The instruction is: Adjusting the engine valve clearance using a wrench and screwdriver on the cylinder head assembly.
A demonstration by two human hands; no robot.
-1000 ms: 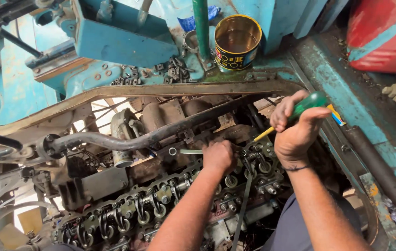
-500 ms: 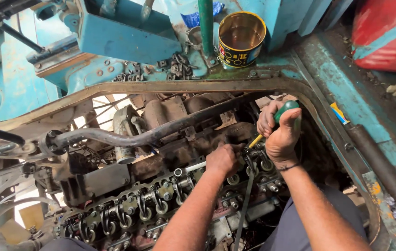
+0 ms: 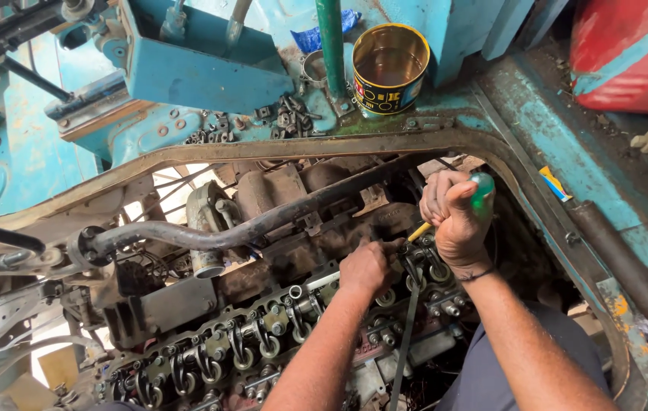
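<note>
Left hand (image 3: 368, 266) fisted low, right hand (image 3: 453, 209) clenched higher, both forearms extended forward.

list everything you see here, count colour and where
screwdriver: one, green handle with yellow shank, in the right hand, tip down at the engine
engine: one, dark and greasy, open in the middle with a row of rocker arms showing
pipe: one, grey, lying across the engine
tin can: one, yellow and black, open, on the blue panel above
loose bolts: a small heap, dark, left of the can
red seat: one, top right
left hand: one, resting on the engine top
right hand: one, gripping the screwdriver
</note>
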